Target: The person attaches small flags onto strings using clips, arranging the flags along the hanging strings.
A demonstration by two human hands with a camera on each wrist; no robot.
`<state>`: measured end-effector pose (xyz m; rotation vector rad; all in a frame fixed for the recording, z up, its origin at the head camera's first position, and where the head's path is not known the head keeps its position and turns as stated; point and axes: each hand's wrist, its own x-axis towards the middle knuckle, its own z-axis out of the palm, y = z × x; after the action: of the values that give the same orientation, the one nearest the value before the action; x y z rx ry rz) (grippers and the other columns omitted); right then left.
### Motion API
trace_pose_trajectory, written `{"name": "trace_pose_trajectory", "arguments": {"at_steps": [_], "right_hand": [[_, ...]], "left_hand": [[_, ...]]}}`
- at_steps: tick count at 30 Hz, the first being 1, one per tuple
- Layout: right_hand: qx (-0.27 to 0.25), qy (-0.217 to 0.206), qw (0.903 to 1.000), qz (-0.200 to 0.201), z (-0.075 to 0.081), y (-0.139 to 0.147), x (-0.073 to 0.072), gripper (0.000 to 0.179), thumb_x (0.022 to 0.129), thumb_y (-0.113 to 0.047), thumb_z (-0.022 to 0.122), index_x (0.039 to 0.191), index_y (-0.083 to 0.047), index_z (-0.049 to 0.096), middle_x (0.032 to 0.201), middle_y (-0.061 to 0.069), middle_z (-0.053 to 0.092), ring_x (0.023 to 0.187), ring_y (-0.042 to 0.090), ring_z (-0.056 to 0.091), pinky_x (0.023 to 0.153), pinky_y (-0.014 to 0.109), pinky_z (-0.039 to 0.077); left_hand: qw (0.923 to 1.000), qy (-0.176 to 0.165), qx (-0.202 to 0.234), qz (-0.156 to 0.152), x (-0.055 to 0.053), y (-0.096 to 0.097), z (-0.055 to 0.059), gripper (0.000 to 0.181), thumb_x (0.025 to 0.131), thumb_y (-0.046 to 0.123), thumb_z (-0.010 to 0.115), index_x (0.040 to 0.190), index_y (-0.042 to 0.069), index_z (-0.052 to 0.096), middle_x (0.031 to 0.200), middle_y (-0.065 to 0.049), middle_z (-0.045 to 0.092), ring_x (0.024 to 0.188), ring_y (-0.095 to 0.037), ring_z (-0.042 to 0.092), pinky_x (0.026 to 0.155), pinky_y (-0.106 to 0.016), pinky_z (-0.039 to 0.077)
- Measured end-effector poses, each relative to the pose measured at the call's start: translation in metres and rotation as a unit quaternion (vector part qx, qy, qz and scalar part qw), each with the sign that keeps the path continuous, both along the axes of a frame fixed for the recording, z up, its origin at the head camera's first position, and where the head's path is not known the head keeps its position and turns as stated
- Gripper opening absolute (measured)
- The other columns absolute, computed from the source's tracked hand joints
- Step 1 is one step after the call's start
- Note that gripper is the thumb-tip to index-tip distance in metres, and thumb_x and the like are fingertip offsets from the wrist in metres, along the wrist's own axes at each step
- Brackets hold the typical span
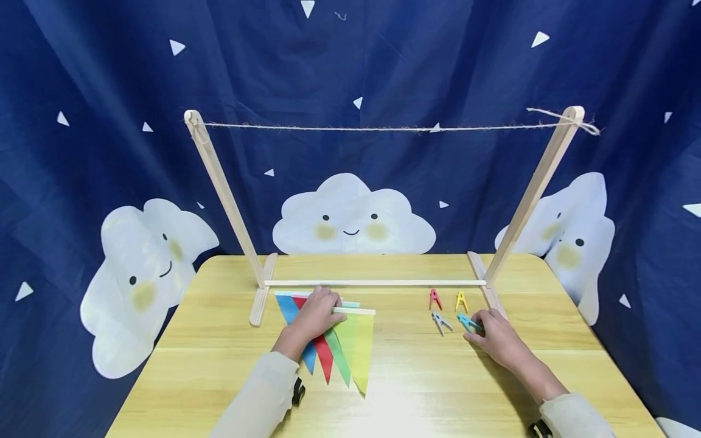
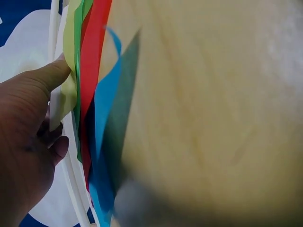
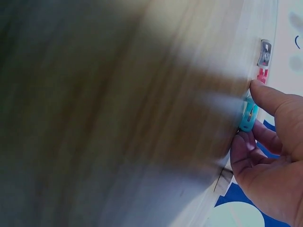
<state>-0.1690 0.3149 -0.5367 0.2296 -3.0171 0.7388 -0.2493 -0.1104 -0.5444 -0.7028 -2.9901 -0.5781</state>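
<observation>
My left hand pinches the white top strip of a yellow pennant flag between thumb and fingers. Under and beside it lie a green pennant, a red pennant and a blue pennant, overlapping with their points toward me. At the right of the table, my right hand has thumb and fingers around the handle end of a light blue clothespin. Close by lie a grey clothespin, a red clothespin and a yellow clothespin.
Behind the flags stands a wooden frame with a left post, a right post and a low crossbar. A twine string runs between the post tops. A dark blue cloud-print curtain hangs behind the wooden table.
</observation>
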Motion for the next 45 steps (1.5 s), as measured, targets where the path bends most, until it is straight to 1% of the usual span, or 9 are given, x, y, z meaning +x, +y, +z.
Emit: {"name": "trace_pose_trajectory", "arguments": {"at_steps": [4, 12, 19, 21, 26, 30, 35, 39, 45], "right_hand": [[0.0, 0.006, 1.0, 0.005, 0.0, 0.001, -0.001, 0.031, 0.085, -0.016, 0.085, 0.099, 0.002, 0.064, 0.091, 0.009, 0.056, 0.078, 0.017, 0.05, 0.064, 0.029, 0.045], [-0.005, 0.003, 0.9999, 0.01, -0.001, 0.003, -0.002, 0.031, 0.085, -0.016, 0.085, 0.098, 0.002, 0.063, 0.09, 0.008, 0.056, 0.078, 0.016, 0.05, 0.064, 0.029, 0.045], [-0.006, 0.002, 1.0, 0.006, -0.001, 0.003, -0.003, 0.03, 0.085, -0.015, 0.085, 0.097, 0.001, 0.063, 0.089, 0.007, 0.056, 0.077, 0.016, 0.049, 0.064, 0.028, 0.044], [-0.007, 0.006, 0.9999, 0.01, -0.001, 0.002, -0.004, 0.03, 0.085, -0.016, 0.085, 0.097, 0.001, 0.063, 0.089, 0.007, 0.056, 0.078, 0.016, 0.049, 0.064, 0.029, 0.043], [-0.007, 0.004, 0.9999, 0.007, -0.002, 0.001, -0.005, 0.03, 0.085, -0.016, 0.085, 0.097, 0.0, 0.064, 0.088, 0.007, 0.057, 0.078, 0.017, 0.048, 0.064, 0.029, 0.043], [-0.001, -0.002, 1.0, 0.0, -0.002, 0.002, -0.003, 0.029, 0.085, -0.017, 0.085, 0.097, -0.001, 0.064, 0.088, 0.006, 0.057, 0.078, 0.016, 0.048, 0.064, 0.029, 0.043], [-0.005, 0.003, 1.0, 0.0, 0.0, 0.001, -0.002, 0.029, 0.085, -0.018, 0.086, 0.096, -0.002, 0.063, 0.086, 0.005, 0.057, 0.076, 0.016, 0.048, 0.063, 0.029, 0.043], [0.0, 0.016, 0.9999, -0.003, 0.001, 0.002, 0.001, 0.029, 0.083, -0.015, 0.086, 0.095, -0.002, 0.063, 0.085, 0.005, 0.058, 0.075, 0.015, 0.049, 0.063, 0.028, 0.043], [-0.003, 0.032, 0.9995, 0.003, 0.004, 0.003, 0.002, 0.03, 0.083, -0.016, 0.086, 0.095, -0.003, 0.062, 0.086, 0.003, 0.059, 0.076, 0.014, 0.05, 0.064, 0.028, 0.043]], "left_hand": [[0.9997, -0.014, 0.022, -0.001, 0.0, 0.001, 0.0, 0.024, 0.088, 0.029, 0.083, 0.086, 0.012, 0.066, 0.088, 0.002, 0.055, 0.091, -0.019, 0.047, 0.083, -0.037, 0.046], [0.9928, -0.046, 0.11, 0.001, 0.001, 0.001, -0.005, 0.017, 0.09, 0.017, 0.08, 0.081, 0.013, 0.066, 0.089, 0.002, 0.055, 0.086, -0.015, 0.051, 0.078, -0.031, 0.049], [0.9778, -0.091, 0.188, 0.021, 0.002, -0.001, -0.003, 0.006, 0.092, 0.012, 0.076, 0.087, 0.012, 0.072, 0.099, 0.0, 0.066, 0.092, -0.017, 0.061, 0.083, -0.035, 0.054], [0.9732, -0.095, 0.207, 0.032, 0.003, -0.002, -0.002, 0.001, 0.092, 0.011, 0.076, 0.091, 0.011, 0.075, 0.102, -0.001, 0.07, 0.097, -0.019, 0.064, 0.087, -0.039, 0.056], [0.9659, -0.097, 0.238, 0.034, 0.005, -0.005, -0.001, 0.006, 0.092, 0.008, 0.075, 0.097, 0.012, 0.078, 0.105, -0.004, 0.074, 0.104, -0.024, 0.068, 0.091, -0.044, 0.057], [0.9612, -0.103, 0.255, 0.025, 0.007, -0.006, -0.004, 0.007, 0.093, 0.009, 0.075, 0.098, 0.012, 0.079, 0.106, -0.004, 0.076, 0.103, -0.024, 0.069, 0.089, -0.04, 0.058], [0.9528, -0.104, 0.284, 0.026, 0.009, -0.008, -0.003, 0.008, 0.093, 0.01, 0.076, 0.097, 0.015, 0.08, 0.104, -0.002, 0.077, 0.093, -0.016, 0.067, 0.078, -0.029, 0.055], [0.9428, -0.123, 0.31, 0.018, 0.01, -0.006, 0.0, 0.004, 0.094, 0.012, 0.076, 0.097, 0.013, 0.078, 0.1, 0.0, 0.075, 0.085, -0.013, 0.064, 0.07, -0.025, 0.053], [0.9315, -0.132, 0.338, 0.032, 0.015, -0.005, 0.006, 0.008, 0.092, 0.009, 0.076, 0.091, 0.015, 0.07, 0.094, 0.001, 0.071, 0.097, -0.016, 0.067, 0.075, -0.026, 0.054]]}}
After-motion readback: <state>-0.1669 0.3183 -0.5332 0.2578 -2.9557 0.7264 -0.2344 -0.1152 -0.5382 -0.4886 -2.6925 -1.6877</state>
